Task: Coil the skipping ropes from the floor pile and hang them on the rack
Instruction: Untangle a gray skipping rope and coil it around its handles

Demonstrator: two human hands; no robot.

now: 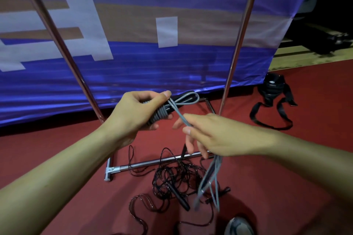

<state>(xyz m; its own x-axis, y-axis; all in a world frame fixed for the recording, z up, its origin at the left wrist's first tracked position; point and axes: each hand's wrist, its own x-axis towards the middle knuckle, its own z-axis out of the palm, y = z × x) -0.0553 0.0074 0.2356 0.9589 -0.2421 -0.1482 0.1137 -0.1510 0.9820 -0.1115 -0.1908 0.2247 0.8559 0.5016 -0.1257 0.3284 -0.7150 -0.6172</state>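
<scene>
Grey rope [162, 111], tightly coiled around its handles, loose strands dangling.

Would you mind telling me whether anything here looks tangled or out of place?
Yes: the black skipping ropes lie in a knotted heap on the red floor, looped over the rack's base bar. A black strap bag also sprawls on the floor to the right.

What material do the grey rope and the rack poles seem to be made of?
Grey rope: probably smooth plastic or PVC cord; it bends in soft loops and has a faint sheen. Rack poles: polished metal, likely chromed or stainless steel; they show bright mirror-like highlights along their length.
</scene>
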